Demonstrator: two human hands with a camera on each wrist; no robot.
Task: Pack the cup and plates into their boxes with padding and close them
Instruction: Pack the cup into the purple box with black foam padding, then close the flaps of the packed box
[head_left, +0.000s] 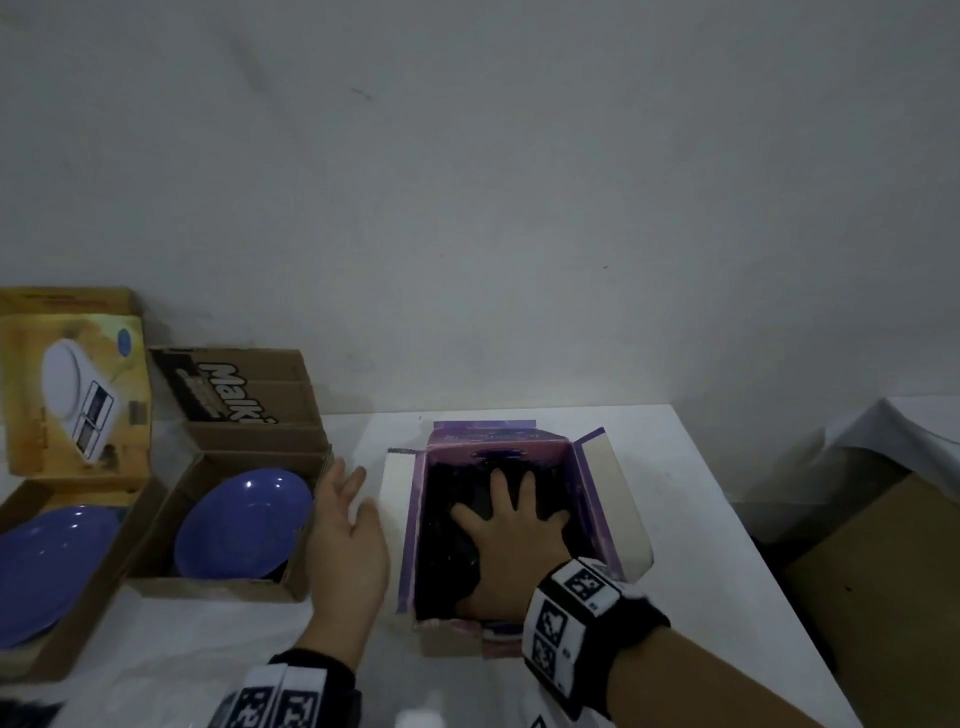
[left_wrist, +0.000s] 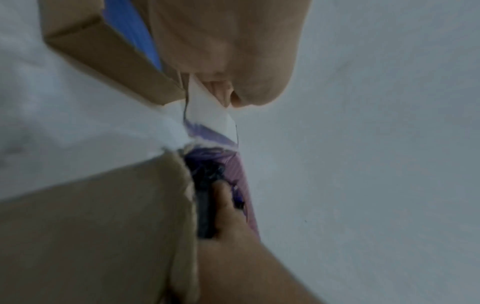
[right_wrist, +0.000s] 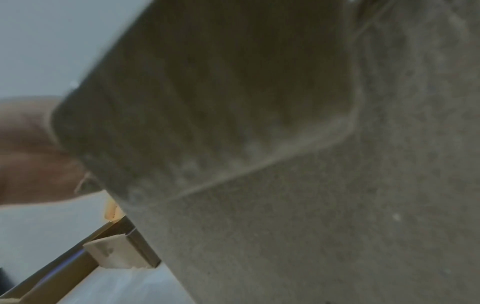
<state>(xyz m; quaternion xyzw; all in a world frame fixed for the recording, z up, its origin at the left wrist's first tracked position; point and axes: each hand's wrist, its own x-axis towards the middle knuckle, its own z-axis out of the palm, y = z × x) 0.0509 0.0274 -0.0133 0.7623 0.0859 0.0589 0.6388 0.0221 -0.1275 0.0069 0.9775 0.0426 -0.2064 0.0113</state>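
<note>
A purple box (head_left: 592, 499) stands open in the middle of the white table (head_left: 701, 519), filled with black padding (head_left: 447, 551). My right hand (head_left: 511, 530) presses flat on that padding with fingers spread. No cup shows. My left hand (head_left: 348, 519) hovers open between the purple box's white left flap (head_left: 395, 483) and a brown box (head_left: 218, 587) holding a blue plate (head_left: 239, 525). A second blue plate (head_left: 47, 566) lies in another brown box at the far left. The left wrist view shows my left palm (left_wrist: 228, 51) close by the white flap (left_wrist: 207, 111).
A yellow kitchen-scale carton (head_left: 72, 384) and a raised printed cardboard lid (head_left: 239, 395) stand at the back left against the wall. Off the table's right edge sit a large brown carton (head_left: 883, 597) and white cloth (head_left: 893, 426). Cardboard (right_wrist: 285, 185) fills the right wrist view.
</note>
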